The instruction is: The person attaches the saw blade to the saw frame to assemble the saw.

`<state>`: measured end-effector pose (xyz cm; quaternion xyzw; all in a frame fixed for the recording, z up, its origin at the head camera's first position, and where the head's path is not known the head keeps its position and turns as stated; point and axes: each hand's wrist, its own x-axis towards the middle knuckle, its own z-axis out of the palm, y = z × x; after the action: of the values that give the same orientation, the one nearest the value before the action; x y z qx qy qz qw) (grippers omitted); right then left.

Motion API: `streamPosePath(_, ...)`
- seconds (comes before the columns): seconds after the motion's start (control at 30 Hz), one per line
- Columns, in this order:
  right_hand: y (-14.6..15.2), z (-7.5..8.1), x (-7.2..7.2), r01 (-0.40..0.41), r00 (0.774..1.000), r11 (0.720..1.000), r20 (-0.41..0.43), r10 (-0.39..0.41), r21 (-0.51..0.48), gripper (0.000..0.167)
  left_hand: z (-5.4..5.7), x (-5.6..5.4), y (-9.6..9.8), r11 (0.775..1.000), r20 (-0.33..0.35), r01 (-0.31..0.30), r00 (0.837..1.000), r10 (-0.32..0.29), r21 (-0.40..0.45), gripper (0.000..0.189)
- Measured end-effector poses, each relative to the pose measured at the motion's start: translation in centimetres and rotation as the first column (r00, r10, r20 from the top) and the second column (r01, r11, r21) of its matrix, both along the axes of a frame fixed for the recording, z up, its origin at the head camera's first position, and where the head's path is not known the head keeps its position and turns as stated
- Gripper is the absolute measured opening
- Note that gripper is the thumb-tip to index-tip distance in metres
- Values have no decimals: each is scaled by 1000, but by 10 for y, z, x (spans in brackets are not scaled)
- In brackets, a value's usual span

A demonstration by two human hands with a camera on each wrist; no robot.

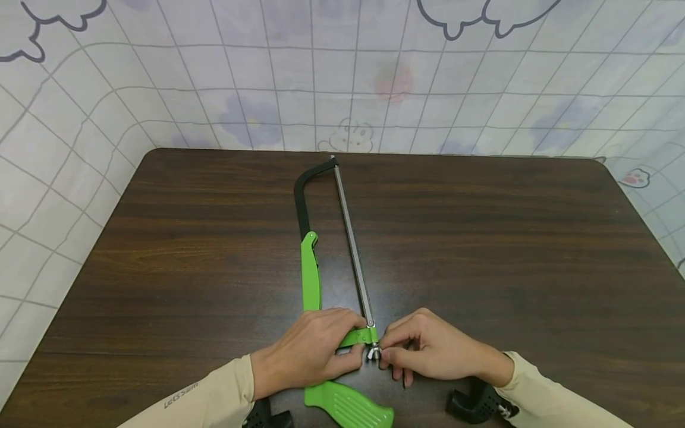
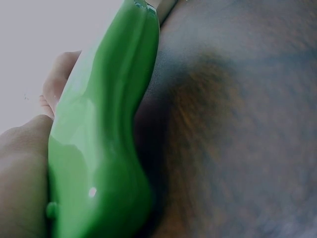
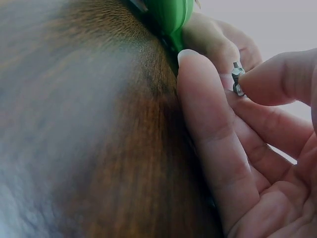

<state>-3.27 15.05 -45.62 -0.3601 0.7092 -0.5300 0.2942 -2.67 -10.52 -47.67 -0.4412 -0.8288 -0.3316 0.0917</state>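
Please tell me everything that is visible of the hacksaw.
The hacksaw lies on its side on the dark table, its bent black end toward the table's far edge. Its glossy green part looks plastic or painted and ends in a ribbed handle. A straight grey, metal-looking blade runs from the black end to a short green crosspiece with a silvery wing nut. The left hand grips the crosspiece; the right hand pinches the wing nut.

your place: table nook, room type unclear | around you: cartoon-printed grid backdrop (image 1: pixel 332 68) | before you: wood-grain tabletop (image 1: pixel 481 249)
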Motion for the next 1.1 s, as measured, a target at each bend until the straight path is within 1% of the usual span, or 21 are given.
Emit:
streamPosePath(0.07, 0, 0, 0, -13, 999, 1000, -33, 12, -17, 20, 0, 0, 0, 1000, -1, 1, 1000, -1, 2, 22)
streamPosePath(0.23, -1, -1, 0, -26, 996, 999, -87, 22, -40, 20, -1, 0, 1, 1000, -8, 2, 1000, -2, 6, 22)
streamPosePath(0.6, -1, -2, 1, -24, 991, 999, -135, 19, -35, 19, 1, 0, 0, 1000, 15, -4, 1000, 4, -5, 21)
streamPosePath(0.87, 0, -3, 2, -33, 989, 999, -143, 27, -35, 21, 0, 0, 0, 1000, 4, -1, 1000, 1, -5, 21)
streamPosePath(1.1, -2, -2, 5, 4, 992, 1000, -124, -6, -14, 21, -1, 0, 0, 1000, -11, -7, 1000, 7, -10, 21)
